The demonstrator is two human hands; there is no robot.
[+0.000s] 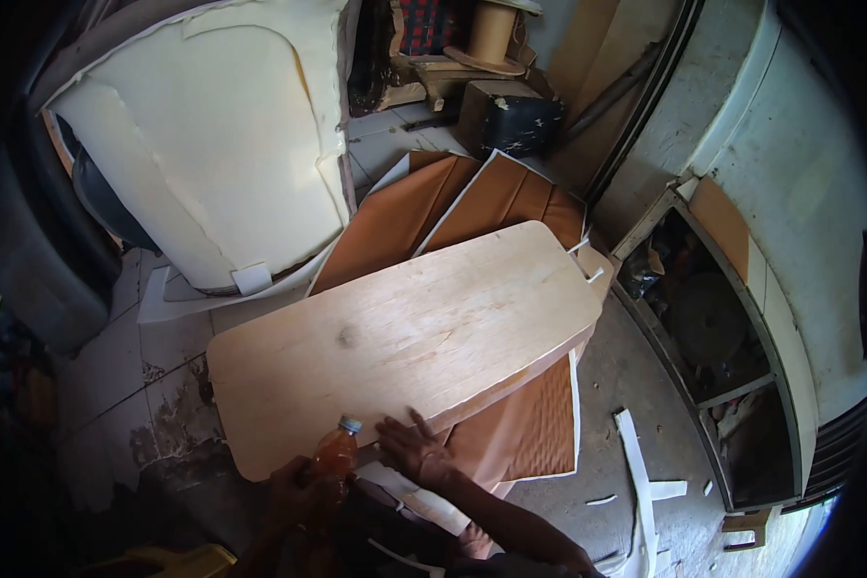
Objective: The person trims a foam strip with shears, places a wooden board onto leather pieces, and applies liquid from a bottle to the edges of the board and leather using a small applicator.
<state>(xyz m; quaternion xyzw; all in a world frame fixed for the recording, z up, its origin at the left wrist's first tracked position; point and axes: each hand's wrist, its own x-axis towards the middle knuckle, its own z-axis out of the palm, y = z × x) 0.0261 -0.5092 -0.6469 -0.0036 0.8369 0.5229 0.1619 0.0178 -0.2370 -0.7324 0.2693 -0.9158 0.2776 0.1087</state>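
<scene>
Left hand (299,491) clamped on bottle (334,455), upright, cap on, just off board (405,342) near edge. Right hand (414,448) flat, fingers spread, empty, pressing board edge, likely steadying it over brown panels (530,433).

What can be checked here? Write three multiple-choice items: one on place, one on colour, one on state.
1. Where does the right hand rest?
A. on the near edge of the pale rounded wooden board
B. on the white foam cushion
C. on the cardboard spool

2. What colour is the liquid in the small plastic bottle?
A. green
B. orange
C. clear

3. How is the bottle?
A. lying on the floor, uncapped
B. standing on the board
C. held in the left hand, capped

Answers: 1 A, the fingers spread on the board's edge; 2 B, orange shows through the plastic; 3 C, the hand wraps it and a pale cap sits on top.
</scene>
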